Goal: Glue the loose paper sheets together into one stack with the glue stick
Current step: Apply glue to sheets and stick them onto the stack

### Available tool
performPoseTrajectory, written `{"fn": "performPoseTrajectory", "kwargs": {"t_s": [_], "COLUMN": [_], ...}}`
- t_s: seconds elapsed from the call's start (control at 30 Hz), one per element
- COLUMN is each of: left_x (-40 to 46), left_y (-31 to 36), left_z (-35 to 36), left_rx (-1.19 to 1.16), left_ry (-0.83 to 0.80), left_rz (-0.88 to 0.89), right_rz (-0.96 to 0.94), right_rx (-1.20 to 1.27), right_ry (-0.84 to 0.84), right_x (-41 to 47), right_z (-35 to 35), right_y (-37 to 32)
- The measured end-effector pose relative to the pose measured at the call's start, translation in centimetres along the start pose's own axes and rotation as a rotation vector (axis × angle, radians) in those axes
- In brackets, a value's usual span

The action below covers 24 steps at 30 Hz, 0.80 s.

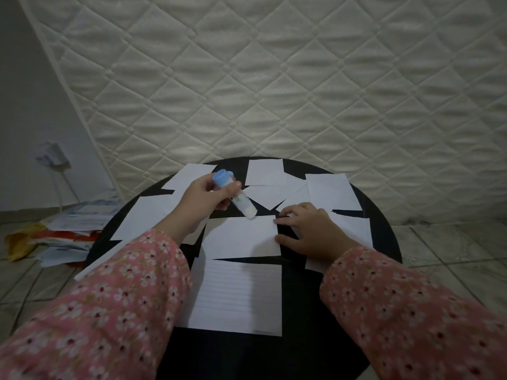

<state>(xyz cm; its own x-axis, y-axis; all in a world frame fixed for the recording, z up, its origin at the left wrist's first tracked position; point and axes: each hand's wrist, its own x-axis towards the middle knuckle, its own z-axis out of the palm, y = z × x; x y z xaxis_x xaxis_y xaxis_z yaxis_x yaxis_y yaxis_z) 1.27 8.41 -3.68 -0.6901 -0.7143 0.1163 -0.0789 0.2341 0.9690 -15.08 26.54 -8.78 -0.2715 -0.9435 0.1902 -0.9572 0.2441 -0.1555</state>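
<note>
Glue stick in left hand

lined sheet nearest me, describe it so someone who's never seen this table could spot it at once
Start at the round black table scattered with paper sheets. Between the two floral sleeves, at the near edge, lies the lined sheet. It is the only one showing clear ruled lines, just below the blank sheet under the glue stick.

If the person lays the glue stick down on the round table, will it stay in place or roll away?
The glue stick, gripped by the left hand, looks like a smooth cylinder, so on its side it would probably roll on the black table. Standing on its end it may tip, being narrow. Loose paper sheets might stop it.
</note>
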Motion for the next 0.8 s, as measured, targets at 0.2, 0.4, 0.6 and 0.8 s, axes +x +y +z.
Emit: {"fn": "performPoseTrajectory", "kwargs": {"t_s": [0.2,0.4,0.6,0.8], "left_x": [0.4,0.5,1.1,1.1], "left_y": [0.6,1.2,1.3,1.4], "left_z": [2.5,4.9,5.7,5.8], "left_rx": [0.413,0.45,0.477,0.517], "left_ry": [0.017,-0.005,-0.019,-0.076], "left_rz": [0.192,0.282,0.273,0.294], "right_rz": [-0.063,-0.065,-0.065,-0.055], "right_rx": [0.026,0.087,0.099,0.109], "right_ry": [0.002,-0.014,-0.012,-0.018], "right_x": [0.3,0.2,0.1,0.3], "right_z": [0.0,-0.1,0.0,-0.1], "right_y": [0.2,0.1,0.1,0.0]}}
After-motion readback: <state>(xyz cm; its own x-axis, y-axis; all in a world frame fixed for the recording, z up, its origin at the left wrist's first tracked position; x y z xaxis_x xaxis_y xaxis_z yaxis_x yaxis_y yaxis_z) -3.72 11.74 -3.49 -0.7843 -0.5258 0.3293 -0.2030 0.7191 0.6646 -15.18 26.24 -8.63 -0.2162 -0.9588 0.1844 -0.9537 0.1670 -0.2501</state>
